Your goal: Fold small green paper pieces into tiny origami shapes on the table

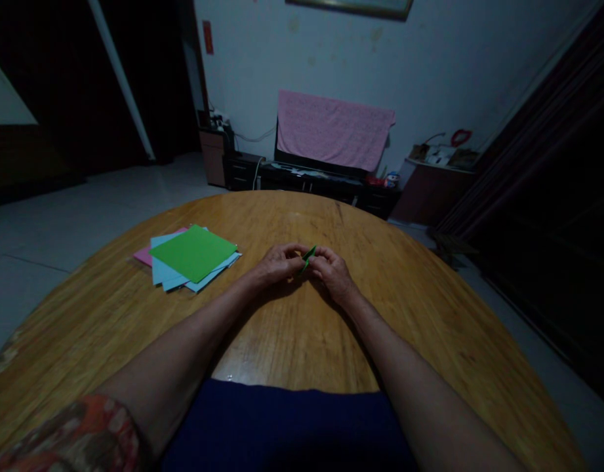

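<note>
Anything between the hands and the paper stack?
Nothing visible. Only bare wooden tabletop separates the left hand from the stack of coloured paper. The right hand is farther off, past the folded green paper held between both hands.

Look at that wooden tabletop [302, 334]: warm grain, smooth varnish, a soft sheen running across it! In the middle, a folded green paper strip [309, 257], crisp and matt. Toward the table's left edge, a green paper sheet [193, 253], smooth and matt, lies over pale blue paper sheets [166, 274] and a pink paper sheet [143, 255]. Farther out, a pink cloth [334, 130], soft and textured, hangs limp, and the floor tiles [85, 210] give off a faint gloss.
</note>
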The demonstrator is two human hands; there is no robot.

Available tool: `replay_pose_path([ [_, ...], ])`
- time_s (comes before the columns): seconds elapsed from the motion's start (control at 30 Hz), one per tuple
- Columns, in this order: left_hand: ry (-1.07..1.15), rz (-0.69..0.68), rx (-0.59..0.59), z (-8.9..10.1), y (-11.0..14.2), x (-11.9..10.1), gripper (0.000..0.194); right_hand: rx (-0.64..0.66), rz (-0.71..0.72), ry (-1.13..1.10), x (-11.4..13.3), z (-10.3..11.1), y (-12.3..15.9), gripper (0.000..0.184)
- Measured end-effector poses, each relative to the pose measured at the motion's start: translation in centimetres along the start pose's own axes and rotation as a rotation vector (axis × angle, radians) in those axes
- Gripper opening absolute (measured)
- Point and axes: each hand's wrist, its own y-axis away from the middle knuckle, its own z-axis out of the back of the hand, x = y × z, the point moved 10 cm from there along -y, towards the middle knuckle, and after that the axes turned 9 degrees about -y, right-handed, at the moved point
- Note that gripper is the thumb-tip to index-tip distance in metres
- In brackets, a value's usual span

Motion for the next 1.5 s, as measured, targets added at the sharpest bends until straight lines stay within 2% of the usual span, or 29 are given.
replay_pose_path([
  [0.1,-0.233,-0.085,-0.039,0.0,0.0,-0.7,0.037,-0.018,0.053,0.063,0.0,0.2,-0.3,0.030],
  [0.23,-0.553,-0.257,-0.055,-0.5,0.4,-2.4,0.044,-0.040,0.102,0.119,-0.6,0.6,-0.7,0.044],
  [0.37,-0.729,-0.357,-0.081,-0.9,0.7,-3.3,0.045,-0.067,0.123,0.195,-1.2,1.3,-1.2,0.048],
  [0.6,-0.703,-0.355,-0.107,-0.9,0.7,-3.3,0.044,-0.086,0.242,0.414,-0.4,2.0,-1.6,0.040],
  [0.8,-0.645,-0.360,-0.114,-0.8,1.0,-3.5,0.045,-0.027,0.354,0.636,1.5,0.6,-0.8,0.034],
  [1.0,-0.840,-0.410,-0.163,-1.1,1.0,-3.6,0.034,0.028,0.407,0.723,2.9,-0.6,0.0,0.040],
  [1.13,-0.865,-0.412,-0.172,-0.6,0.6,-3.0,0.024,0.073,0.395,0.752,2.5,-0.9,0.1,0.040],
  [1.27,-0.847,-0.379,-0.192,0.6,0.3,-2.2,0.022,0.082,0.312,0.676,1.2,-0.4,-0.2,0.035],
  [1.5,-0.866,-0.381,-0.122,1.3,0.3,-1.9,0.020,0.144,0.248,0.561,-0.4,0.4,-0.8,0.024],
])
